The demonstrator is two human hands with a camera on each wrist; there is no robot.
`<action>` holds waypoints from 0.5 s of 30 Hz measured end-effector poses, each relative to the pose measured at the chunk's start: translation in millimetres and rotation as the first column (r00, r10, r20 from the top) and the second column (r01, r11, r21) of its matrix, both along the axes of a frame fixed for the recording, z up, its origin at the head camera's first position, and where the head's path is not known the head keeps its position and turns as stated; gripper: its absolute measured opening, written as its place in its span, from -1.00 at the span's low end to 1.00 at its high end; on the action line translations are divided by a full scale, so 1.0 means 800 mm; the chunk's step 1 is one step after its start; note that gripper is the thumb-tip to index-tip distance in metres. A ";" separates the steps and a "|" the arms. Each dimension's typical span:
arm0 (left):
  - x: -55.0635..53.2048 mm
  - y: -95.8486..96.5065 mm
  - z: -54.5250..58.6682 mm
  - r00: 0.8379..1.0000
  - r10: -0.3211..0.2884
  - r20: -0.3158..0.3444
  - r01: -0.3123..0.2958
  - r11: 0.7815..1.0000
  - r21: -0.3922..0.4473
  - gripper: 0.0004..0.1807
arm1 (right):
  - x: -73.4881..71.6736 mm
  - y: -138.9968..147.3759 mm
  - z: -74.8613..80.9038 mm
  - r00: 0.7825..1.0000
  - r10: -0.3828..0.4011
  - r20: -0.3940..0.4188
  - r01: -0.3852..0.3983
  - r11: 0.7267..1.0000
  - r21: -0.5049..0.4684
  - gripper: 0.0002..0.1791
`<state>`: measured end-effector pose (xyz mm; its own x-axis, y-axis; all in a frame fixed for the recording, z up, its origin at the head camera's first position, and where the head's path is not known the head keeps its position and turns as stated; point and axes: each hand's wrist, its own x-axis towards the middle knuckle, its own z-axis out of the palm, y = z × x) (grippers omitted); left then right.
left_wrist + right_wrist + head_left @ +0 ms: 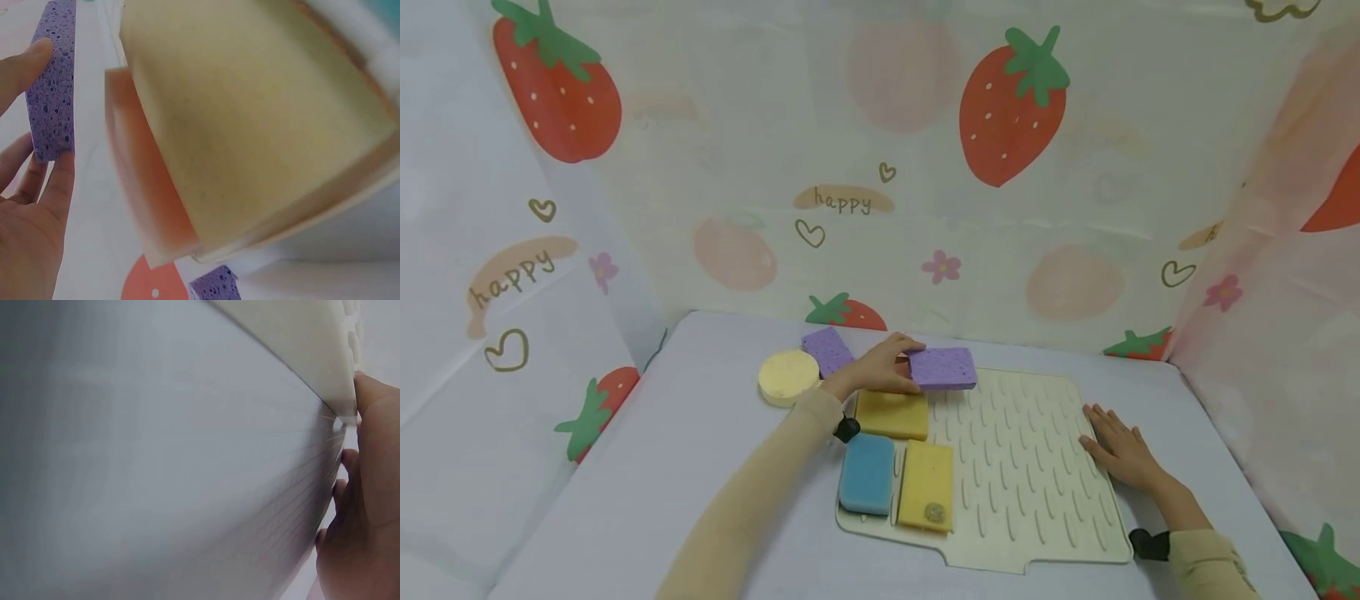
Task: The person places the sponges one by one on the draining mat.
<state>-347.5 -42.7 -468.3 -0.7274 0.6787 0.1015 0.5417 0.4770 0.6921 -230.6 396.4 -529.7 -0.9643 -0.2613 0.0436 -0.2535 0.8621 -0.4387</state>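
Observation:
My left hand [883, 364] pinches a purple sponge [943, 369] by its left end, thumb and fingers on opposite sides, over the back of the cream ridged mat [1000, 542]. In the left wrist view the sponge's porous surface [55, 87] shows between thumb and fingers. Under that hand lies a yellow sponge [891, 415] on the mat, with a peach-orange piece [147, 187] behind it. A blue sponge [867, 473] and a second yellow sponge [927, 483], bearing a round dark mark, lie side by side nearer the front. My right hand [1123, 450] rests with fingers extended at the mat's right edge.
Left of the mat, a round pale-yellow sponge [787, 377] and another purple sponge [827, 351] lie on the white tabletop [700, 467]. Strawberry-printed cloth [880, 167] rises behind and at both sides of the table.

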 end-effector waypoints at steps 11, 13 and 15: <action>-0.002 0.030 -0.004 0.999 -0.046 0.018 0.047 0.998 -0.047 -0.20 | -0.001 0.000 -0.001 1.000 0.000 -0.005 0.000 1.000 -0.009 -0.29; -0.004 0.035 -0.007 0.999 -0.050 0.021 0.051 0.997 -0.052 -0.20 | -0.001 0.001 -0.002 1.000 0.001 -0.006 -0.001 1.000 -0.014 -0.28; -0.005 0.039 -0.008 0.998 -0.049 0.035 0.051 0.997 -0.063 -0.19 | -0.001 0.001 -0.003 1.000 0.001 -0.009 -0.002 1.000 -0.015 -0.29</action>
